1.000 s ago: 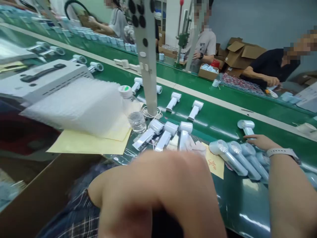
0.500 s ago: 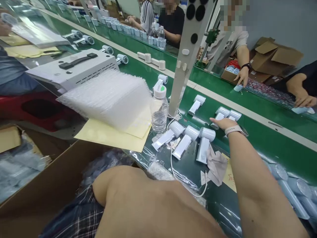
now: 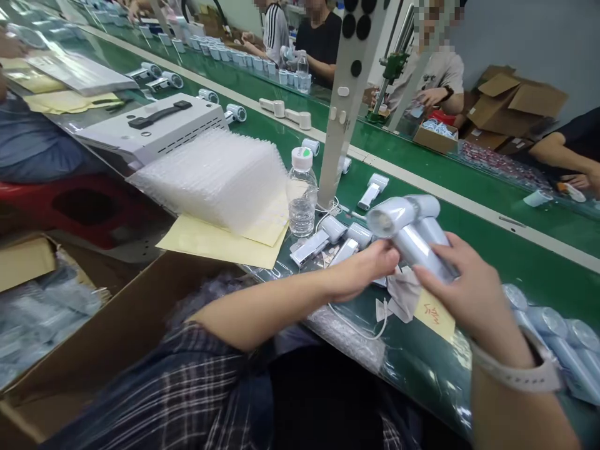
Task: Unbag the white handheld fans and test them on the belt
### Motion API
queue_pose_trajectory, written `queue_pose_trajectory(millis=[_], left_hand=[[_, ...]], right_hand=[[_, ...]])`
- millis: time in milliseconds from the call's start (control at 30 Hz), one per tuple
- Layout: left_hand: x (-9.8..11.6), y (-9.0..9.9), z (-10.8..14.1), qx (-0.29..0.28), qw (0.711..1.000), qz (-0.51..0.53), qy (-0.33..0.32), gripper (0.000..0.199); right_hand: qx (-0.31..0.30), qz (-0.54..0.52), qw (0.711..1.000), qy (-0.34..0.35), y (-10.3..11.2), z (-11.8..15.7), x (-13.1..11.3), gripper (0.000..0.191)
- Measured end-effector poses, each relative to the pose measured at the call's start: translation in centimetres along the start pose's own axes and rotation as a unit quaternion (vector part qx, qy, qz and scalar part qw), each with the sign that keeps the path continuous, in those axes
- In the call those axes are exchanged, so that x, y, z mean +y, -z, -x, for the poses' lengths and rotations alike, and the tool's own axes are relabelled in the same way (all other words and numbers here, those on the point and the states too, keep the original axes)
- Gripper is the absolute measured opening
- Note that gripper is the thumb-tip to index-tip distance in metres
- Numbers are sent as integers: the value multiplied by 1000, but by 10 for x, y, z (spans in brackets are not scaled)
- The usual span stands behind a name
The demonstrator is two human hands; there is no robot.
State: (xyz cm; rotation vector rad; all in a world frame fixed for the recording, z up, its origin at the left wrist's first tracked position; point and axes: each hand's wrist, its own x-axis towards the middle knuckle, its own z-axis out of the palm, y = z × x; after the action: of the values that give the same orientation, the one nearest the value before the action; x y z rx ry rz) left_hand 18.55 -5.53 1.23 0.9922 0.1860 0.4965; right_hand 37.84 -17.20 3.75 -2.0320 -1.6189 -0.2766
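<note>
My right hand (image 3: pixel 469 281) is closed round the handles of two glossy light-blue devices (image 3: pixel 407 215) with round barrel heads, lifted side by side over the bench. Just under the nearer head is my left hand (image 3: pixel 365 269), its fingers curled together by that device; what lies between them is hidden. Behind my left wrist, similar devices (image 3: pixel 312 245) lie on the green surface, partly covered by the hand. One more device (image 3: pixel 374 190) rests farther back. A crumpled grey cloth (image 3: pixel 404 294) and a yellow paper with red writing (image 3: pixel 434 312) lie below the held devices.
A water bottle (image 3: pixel 301 194) stands by a metal post (image 3: pixel 344 106). To the left are bubble-wrap sheets (image 3: pixel 215 175), yellow paper (image 3: pixel 225 244) and a white case (image 3: pixel 159 128). More devices (image 3: pixel 555 331) lie at right. Open cartons (image 3: pixel 140 306) sit lower left; people work across the line.
My right hand has lifted two devices off the bench and drawn them nearer. My left arm has swung up, bringing that hand beside them. Across the line, a person's hand has drawn back.
</note>
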Motion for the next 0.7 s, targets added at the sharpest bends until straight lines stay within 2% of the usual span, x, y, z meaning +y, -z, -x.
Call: queue_pose_trajectory(millis=[67, 167, 233, 267, 367, 400, 467, 533, 567, 633, 700], left_hand=[[-19, -23, -17, 42, 991, 124, -25, 88], [-38, -36, -35, 50, 983, 178, -5, 86], [-45, -29, -40, 30, 986, 164, 13, 86], [-47, -23, -41, 24, 988, 153, 17, 87], [-48, -5, -41, 33, 993, 113, 18, 91], [-48, 0, -41, 41, 994, 102, 15, 92], [-47, 5, -43, 52, 995, 90, 0, 92], [-45, 7, -45, 55, 994, 91, -29, 91], [-44, 7, -45, 56, 993, 92, -45, 89], [-42, 6, -45, 54, 991, 101, -67, 85], [-37, 4, -43, 44, 989, 125, -64, 83]], right_hand=[[23, 33, 999, 12, -4, 23, -26, 62], [17, 69, 997, 1, -4, 42, -39, 70], [-10, 15, 1000, -7, 0, 50, -33, 73], [-23, -46, 999, -17, 0, 55, -27, 71], [-37, -235, 964, -116, -12, 72, -15, 56], [-50, -240, 957, -152, -20, 78, -15, 49], [-93, -141, 970, -174, -41, 87, -19, 36], [-131, -3, 984, -122, -59, 93, -27, 26], [-129, 33, 987, -88, -64, 95, -32, 23], [-83, 13, 995, -51, -65, 97, -39, 20], [-58, -111, 989, -73, -58, 98, -44, 19]])
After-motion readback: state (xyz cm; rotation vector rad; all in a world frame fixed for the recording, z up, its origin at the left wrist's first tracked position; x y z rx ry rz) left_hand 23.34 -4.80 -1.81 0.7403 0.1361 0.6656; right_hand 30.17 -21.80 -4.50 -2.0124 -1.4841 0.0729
